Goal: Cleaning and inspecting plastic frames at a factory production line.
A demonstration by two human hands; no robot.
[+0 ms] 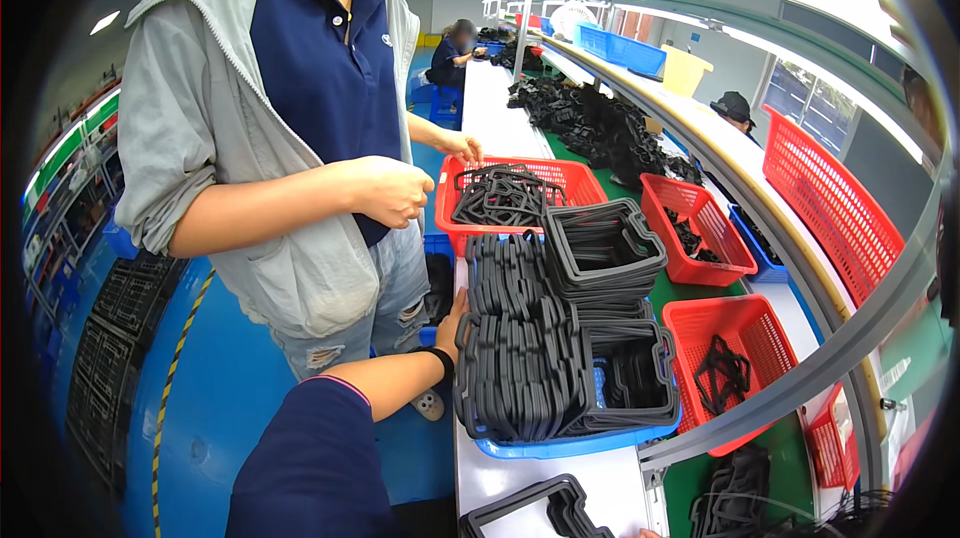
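Observation:
My left hand (pixel 452 326), a black band at its wrist, lies against the left side of stacked black plastic frames (pixel 515 368). What shows of its fingers is stretched out; the rest is hidden by the stack. These frames fill a blue crate (pixel 575 446), some on edge, others piled as rectangular rings. A sliver of skin at the bottom edge, likely my right hand (pixel 648 533), appears beside a loose black frame (pixel 540 510) on the white tabletop. Its fingers cannot be made out.
A co-worker in a grey jacket (pixel 290 228) stands at the left, one hand near a red basket (pixel 450 208) of black frames. Red baskets (pixel 700 268) line the right side. A metal rail (pixel 760 413) crosses there. Dark parts (pixel 590 123) lie heaped farther along.

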